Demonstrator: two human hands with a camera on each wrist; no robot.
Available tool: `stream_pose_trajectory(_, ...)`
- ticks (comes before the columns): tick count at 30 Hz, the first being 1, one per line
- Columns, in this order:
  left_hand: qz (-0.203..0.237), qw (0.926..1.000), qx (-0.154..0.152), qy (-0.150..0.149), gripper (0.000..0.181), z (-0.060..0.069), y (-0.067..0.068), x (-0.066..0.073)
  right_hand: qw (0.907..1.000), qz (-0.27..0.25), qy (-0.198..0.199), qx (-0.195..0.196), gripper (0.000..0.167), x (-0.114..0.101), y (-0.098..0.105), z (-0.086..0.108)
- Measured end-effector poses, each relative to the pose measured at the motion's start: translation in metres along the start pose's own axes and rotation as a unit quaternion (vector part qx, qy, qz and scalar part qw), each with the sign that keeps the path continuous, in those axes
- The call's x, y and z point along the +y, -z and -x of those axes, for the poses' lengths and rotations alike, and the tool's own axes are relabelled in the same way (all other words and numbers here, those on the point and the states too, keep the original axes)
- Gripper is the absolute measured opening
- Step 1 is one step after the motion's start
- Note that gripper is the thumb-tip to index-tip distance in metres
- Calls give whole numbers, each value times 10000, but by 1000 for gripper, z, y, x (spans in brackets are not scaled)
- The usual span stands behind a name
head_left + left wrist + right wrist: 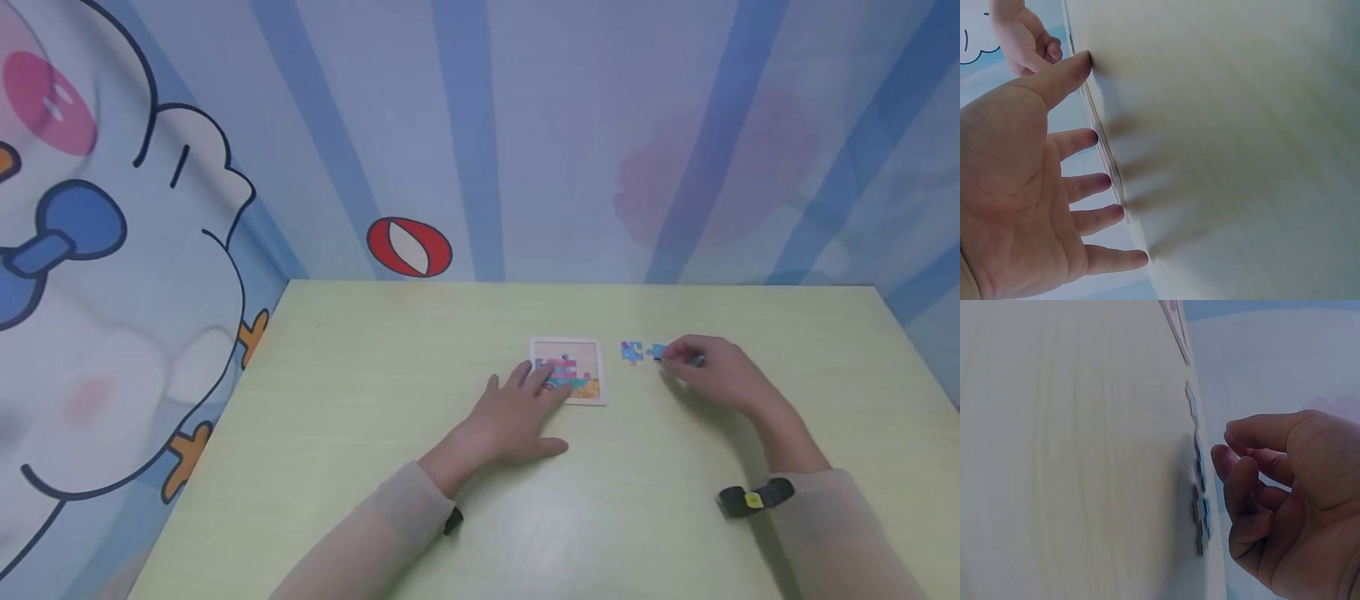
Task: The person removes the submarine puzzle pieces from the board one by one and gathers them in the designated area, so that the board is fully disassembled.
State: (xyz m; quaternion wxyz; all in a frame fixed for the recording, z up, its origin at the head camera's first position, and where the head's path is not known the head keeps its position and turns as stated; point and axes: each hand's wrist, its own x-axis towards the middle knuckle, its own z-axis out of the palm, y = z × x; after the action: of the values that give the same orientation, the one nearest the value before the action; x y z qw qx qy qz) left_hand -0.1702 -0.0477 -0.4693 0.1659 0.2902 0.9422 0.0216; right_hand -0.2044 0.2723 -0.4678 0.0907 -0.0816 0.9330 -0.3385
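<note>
My left hand [517, 417] is spread out, its fingertips resting on the lower left of a small white-framed jigsaw puzzle [602, 367]. Pink, blue and orange pieces fill the lower part of that puzzle; its upper part shows bare backing. The left wrist view shows the frame edge [1107, 150] by the straight fingertips. My right hand [712, 371] hovers over loose jigsaw pieces, fingers loosely curled and a gap between thumb and index finger. Nothing shows between them in the right wrist view. A blue piece [656, 352] lies by its fingertips, and another piece [632, 352] sits left of it.
More loose pieces [1202, 519] lie beneath the right hand, partly hidden in the head view. The pale table [375, 375] meets a cartoon-printed backdrop [540, 150] at its far edge. Dark straps [756, 497] circle the wrists.
</note>
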Motion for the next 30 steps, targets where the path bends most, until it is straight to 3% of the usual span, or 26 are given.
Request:
stream_pose_trajectory(20,23,10000,-54,-37,81,1,1,-1,9965,-417,590,-410,26,-48,-49,-39)
stream_pose_trajectory(30,-62,9999,29,-112,81,1,0,-2,9961,-341,391,-718,37,-66,-65,-45)
